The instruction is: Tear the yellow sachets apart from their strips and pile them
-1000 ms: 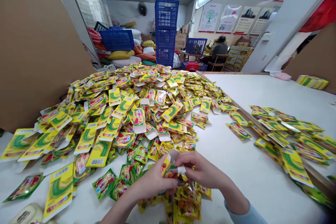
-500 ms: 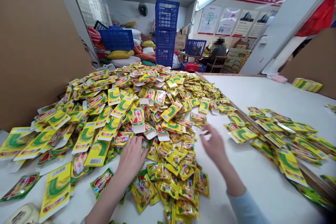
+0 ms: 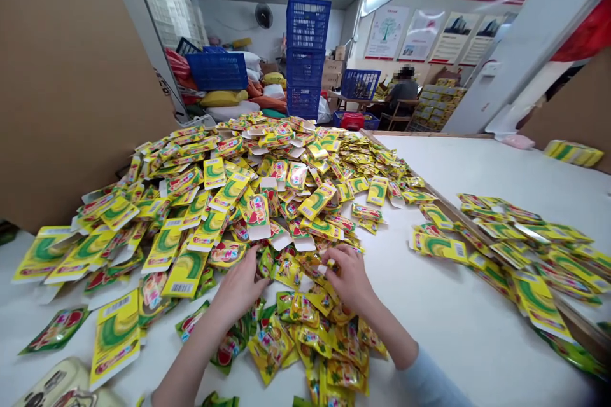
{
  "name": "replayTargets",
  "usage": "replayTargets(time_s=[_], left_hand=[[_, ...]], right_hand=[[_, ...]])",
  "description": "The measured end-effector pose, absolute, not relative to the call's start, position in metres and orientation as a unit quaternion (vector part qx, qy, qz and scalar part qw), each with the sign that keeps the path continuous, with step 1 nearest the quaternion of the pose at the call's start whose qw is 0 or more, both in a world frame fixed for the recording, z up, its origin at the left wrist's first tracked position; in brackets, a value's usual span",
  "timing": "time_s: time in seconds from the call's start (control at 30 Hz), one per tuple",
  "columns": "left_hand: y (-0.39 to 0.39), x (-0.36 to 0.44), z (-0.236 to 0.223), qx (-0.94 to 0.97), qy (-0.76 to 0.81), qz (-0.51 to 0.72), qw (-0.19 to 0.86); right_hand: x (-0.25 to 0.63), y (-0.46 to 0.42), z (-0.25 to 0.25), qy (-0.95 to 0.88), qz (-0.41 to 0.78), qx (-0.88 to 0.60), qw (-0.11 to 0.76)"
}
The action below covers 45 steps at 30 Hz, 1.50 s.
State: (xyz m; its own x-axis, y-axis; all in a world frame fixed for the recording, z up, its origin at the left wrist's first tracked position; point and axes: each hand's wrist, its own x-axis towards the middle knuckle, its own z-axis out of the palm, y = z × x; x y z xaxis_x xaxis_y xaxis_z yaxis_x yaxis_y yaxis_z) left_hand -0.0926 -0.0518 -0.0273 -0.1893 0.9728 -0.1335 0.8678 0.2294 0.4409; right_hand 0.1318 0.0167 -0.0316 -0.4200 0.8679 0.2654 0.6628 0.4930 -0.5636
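My left hand (image 3: 241,283) rests at the near side of the heap, thumb apart from the fingers. Beside its fingertips lies a green packet (image 3: 265,262); I see nothing held. My right hand (image 3: 349,275), with white coverings on its fingertips, has its fingers curled over a yellow packet (image 3: 312,264) and appears to pinch it. Between and below my wrists, small yellow pineapple-print packets (image 3: 305,337) spread towards me. Green watermelon-print packets (image 3: 226,350) lie by my left forearm. Behind the hands rises a mound of flat yellow-and-green cartons (image 3: 219,194), several with flaps open.
A wooden strip (image 3: 449,213) divides the white tabletop (image 3: 401,305), with more cartons (image 3: 534,296) along it. Cardboard (image 3: 71,89) stands at the left. A cream-coloured object (image 3: 67,388) sits near left. Behind are stacked blue crates (image 3: 305,67) and a seated person (image 3: 405,90).
My right hand has moved left from above the bare tabletop onto the yellow packets. My left hand stays near the green packet. The whole view has shifted slightly.
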Motion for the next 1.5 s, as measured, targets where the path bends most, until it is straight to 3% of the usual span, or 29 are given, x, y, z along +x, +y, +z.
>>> replayTargets(time_s=[0.13, 0.23, 0.37, 0.5, 0.6, 0.8, 0.9, 1.0, 1.17, 1.37, 1.43, 1.5], left_hand=[[-0.051, -0.094, -0.028, 0.592, 0.751, 0.174, 0.236], [-0.051, -0.091, -0.029, 0.590, 0.747, 0.189, 0.239], [-0.048, -0.089, -0.031, 0.583, 0.735, 0.233, 0.258], [-0.046, -0.089, -0.029, 0.574, 0.715, 0.284, 0.280], [-0.047, -0.084, -0.022, 0.573, 0.691, 0.317, 0.306], [-0.053, -0.067, -0.008, 0.478, 0.554, 0.456, 0.507], [-0.053, -0.065, -0.007, 0.468, 0.538, 0.474, 0.516], [-0.050, -0.064, -0.011, 0.484, 0.544, 0.492, 0.477], [-0.047, -0.040, -0.024, 0.365, 0.518, 0.621, 0.462], [-0.044, -0.018, -0.026, 0.424, 0.539, 0.616, 0.387], [-0.034, -0.037, -0.014, 0.496, 0.559, 0.582, 0.320], [-0.017, -0.066, 0.004, 0.666, 0.596, 0.434, 0.112]], right_hand=[[0.136, 0.017, -0.020, -0.769, 0.235, -0.442, 0.397], [0.129, 0.011, -0.020, -0.628, 0.438, -0.423, 0.485], [0.113, -0.002, -0.029, -0.459, 0.698, -0.351, 0.424], [0.108, -0.012, -0.031, -0.419, 0.770, -0.299, 0.376], [0.108, -0.014, -0.030, -0.445, 0.775, -0.291, 0.342], [0.105, -0.012, -0.035, -0.539, 0.705, -0.336, 0.315], [0.105, -0.012, -0.038, -0.546, 0.698, -0.347, 0.307], [0.107, -0.011, -0.041, -0.576, 0.666, -0.355, 0.314], [0.102, -0.016, -0.039, -0.607, 0.530, -0.379, 0.455], [0.098, -0.014, -0.037, -0.496, 0.662, -0.310, 0.469], [0.105, -0.005, -0.037, -0.459, 0.670, -0.315, 0.491], [0.114, 0.006, -0.036, -0.459, 0.652, -0.342, 0.498]])
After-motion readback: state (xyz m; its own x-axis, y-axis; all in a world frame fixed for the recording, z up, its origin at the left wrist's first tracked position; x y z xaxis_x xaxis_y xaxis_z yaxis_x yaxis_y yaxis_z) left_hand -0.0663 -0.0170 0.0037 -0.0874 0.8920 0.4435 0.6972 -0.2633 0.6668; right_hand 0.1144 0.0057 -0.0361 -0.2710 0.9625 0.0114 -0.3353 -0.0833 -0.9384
